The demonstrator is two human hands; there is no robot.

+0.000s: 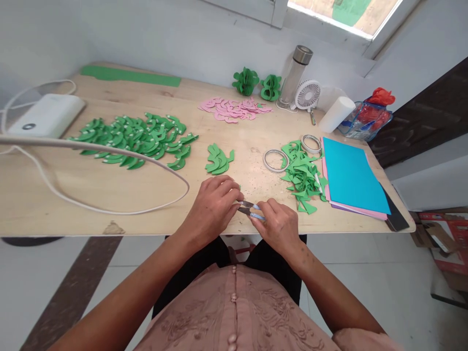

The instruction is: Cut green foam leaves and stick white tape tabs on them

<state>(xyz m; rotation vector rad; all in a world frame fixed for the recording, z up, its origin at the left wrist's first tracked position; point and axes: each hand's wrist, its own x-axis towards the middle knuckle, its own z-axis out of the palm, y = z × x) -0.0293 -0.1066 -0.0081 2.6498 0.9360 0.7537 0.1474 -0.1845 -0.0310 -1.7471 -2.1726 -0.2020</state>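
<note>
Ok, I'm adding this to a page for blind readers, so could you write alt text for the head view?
A person's right hand holds small snips pointed toward the left hand at a wooden table. Around them lie green paper curls, pink cutouts, tape rolls and coloured sheets.

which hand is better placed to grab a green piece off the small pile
Left, I'd say. The left hand is close beside the small green pile; the right hand is farther off and holds the scissors. Whether the left holds anything is hard to see.
</note>
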